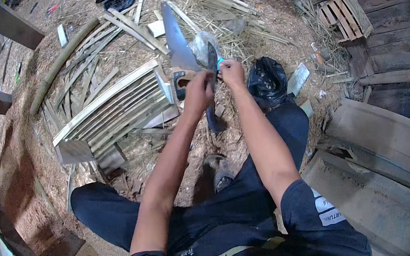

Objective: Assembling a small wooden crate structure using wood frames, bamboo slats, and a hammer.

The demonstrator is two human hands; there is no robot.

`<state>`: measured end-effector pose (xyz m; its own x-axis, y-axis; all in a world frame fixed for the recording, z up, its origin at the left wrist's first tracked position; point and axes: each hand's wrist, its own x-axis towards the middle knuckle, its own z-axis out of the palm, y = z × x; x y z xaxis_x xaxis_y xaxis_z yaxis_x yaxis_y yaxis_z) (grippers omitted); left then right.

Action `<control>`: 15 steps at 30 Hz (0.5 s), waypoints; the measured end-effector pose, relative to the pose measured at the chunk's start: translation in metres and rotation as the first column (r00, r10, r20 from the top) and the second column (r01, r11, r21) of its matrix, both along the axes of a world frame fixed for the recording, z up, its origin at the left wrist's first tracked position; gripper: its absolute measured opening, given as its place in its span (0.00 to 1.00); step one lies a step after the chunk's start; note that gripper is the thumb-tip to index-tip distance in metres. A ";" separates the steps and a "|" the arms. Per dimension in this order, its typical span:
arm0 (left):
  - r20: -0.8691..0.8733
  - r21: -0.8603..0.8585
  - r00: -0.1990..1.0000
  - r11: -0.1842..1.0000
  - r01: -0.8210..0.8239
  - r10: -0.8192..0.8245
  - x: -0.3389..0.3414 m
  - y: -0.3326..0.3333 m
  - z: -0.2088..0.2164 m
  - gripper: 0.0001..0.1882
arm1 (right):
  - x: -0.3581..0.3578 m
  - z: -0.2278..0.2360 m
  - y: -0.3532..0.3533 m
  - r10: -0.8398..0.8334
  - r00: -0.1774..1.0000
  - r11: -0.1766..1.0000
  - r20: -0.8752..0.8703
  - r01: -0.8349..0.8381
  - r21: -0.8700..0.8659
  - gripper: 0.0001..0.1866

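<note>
Between my knees, a knife (pixel 212 59) with a long dark blade points away from me, its dark handle toward my lap. My left hand (pixel 199 95) is closed at the middle of the knife, fingers curled at the blade. Close beside it, my right hand (pixel 232 73) pinches a small light-blue thing (pixel 220 62) against the blade's right side; its kind is mostly hidden by the fingers. Behind the left hand lies a hand saw (pixel 177 39) with a brown and black handle. A crumpled clear plastic bag (pixel 200 47) rests just beyond the knife.
A slatted wooden crate (pixel 117 106) stands at my left. Loose wood strips (pixel 134 30) and a bamboo pole (pixel 60 65) litter the shavings-covered ground. A black plastic bag (pixel 266 79) sits near my right knee. More crates (pixel 345 18) are at the far right, with boards (pixel 374 198) nearer.
</note>
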<state>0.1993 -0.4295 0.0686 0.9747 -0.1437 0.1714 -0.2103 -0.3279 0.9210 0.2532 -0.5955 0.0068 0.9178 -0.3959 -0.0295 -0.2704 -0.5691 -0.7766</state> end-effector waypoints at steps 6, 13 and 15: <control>0.191 0.371 0.977 0.915 -0.161 0.094 0.140 -0.043 -0.068 0.19 | 0.087 -0.023 -0.015 0.233 0.972 0.957 0.019 -0.226 -0.180 0.10; -0.086 0.776 0.988 0.631 -0.015 0.129 0.176 -0.047 -0.093 0.13 | 0.146 -0.031 -0.005 0.540 0.762 0.652 -0.357 -0.647 -0.396 0.12; -0.135 0.784 0.981 0.621 0.019 0.141 0.170 -0.045 -0.094 0.14 | 0.156 -0.029 -0.007 0.553 0.716 0.606 -0.426 -0.697 -0.384 0.12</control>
<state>0.3697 -0.4741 -0.0251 0.9865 -0.0844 -0.1407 -0.0337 -0.9435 0.3296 0.4090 -0.6023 -0.0222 0.9316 0.2505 -0.2636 0.1667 -0.9385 -0.3025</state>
